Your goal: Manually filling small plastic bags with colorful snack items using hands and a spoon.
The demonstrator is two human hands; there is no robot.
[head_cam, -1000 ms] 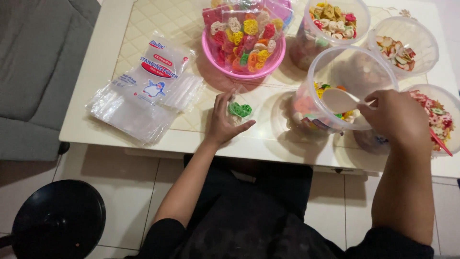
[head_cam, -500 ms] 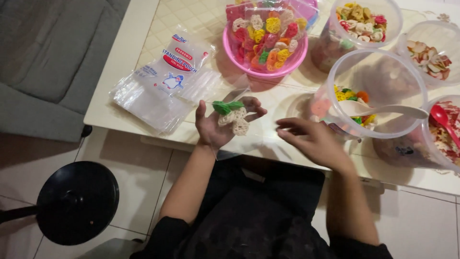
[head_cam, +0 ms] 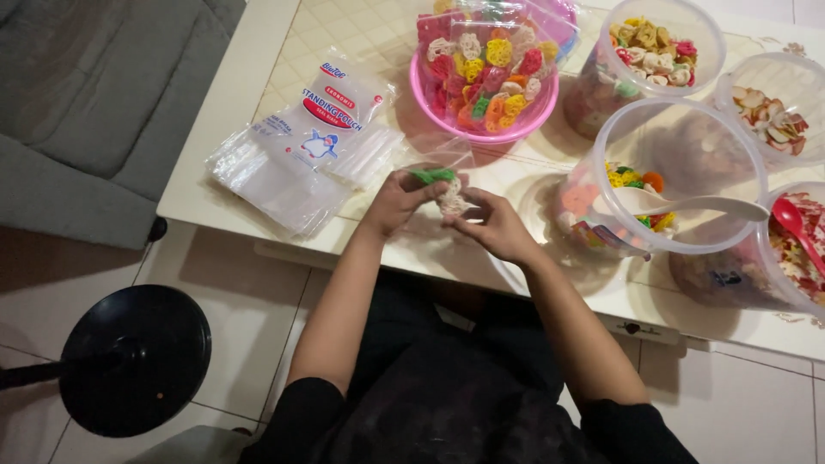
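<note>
My left hand [head_cam: 397,200] and my right hand [head_cam: 490,225] meet over the front of the cream table [head_cam: 215,155], both gripping a small clear pouch [head_cam: 444,191] that holds green and pale flower-shaped crackers. Just right of my hands stands a clear tub [head_cam: 679,137] with mixed coloured crackers and a white scoop [head_cam: 679,204] resting in it. A pink bowl [head_cam: 481,86] of filled cracker pouches sits behind my hands.
A pack of empty clear pouches [head_cam: 301,155] lies at the table's left. Three more clear tubs of crackers [head_cam: 662,43] [head_cam: 765,94] [head_cam: 791,249] stand at the right, one with a red spoon [head_cam: 795,223]. A grey sofa [head_cam: 77,103] and black stool [head_cam: 129,361] are left.
My right hand let go of the white scoop, left it in the tub and came across to the pouch. My left hand lifted the pouch, then closed on it together with the right.
</note>
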